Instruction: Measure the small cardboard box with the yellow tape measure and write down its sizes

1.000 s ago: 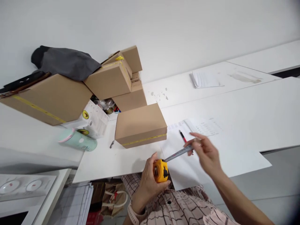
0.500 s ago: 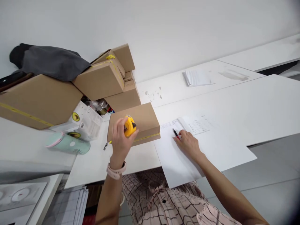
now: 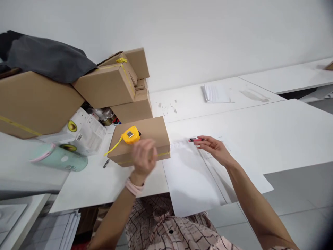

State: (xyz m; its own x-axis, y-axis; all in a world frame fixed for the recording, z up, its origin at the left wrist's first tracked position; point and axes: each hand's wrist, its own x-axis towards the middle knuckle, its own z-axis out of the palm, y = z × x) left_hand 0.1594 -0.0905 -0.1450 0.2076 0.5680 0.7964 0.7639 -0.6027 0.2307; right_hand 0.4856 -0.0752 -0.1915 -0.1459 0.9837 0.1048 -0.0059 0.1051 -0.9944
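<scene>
The yellow tape measure [image 3: 131, 136] lies on top of the brown box [image 3: 153, 132], near its left end, a short length of yellow blade [image 3: 114, 147] trailing past the box's left edge. Presumably it rests there because the lid is flat and within easy reach. The left hand [image 3: 144, 156] is beside the tape measure, over the front edge of the box, its fingers curled; it seems to hold nothing, but blur hides how wide the grip is.

Right of the box, the right hand [image 3: 215, 150] pinches a red-and-black pen [image 3: 194, 139] between thumb and fingers — held nearly level, tip towards the box, over the top of a white sheet [image 3: 191, 184] on the worktop [image 3: 249, 132]. That light grip probably leaves the pen easy to turn.

As for writing, the sheet carries faint rows of marks near the pen (too small to read). Left of the box, a white carton [image 3: 87, 133] shows avocado pictures and a barcode; its small print is illegible. The mint bottle [image 3: 70, 159] in front of that carton lies on its side — no brand can be made out, nor on the tape measure.
</scene>
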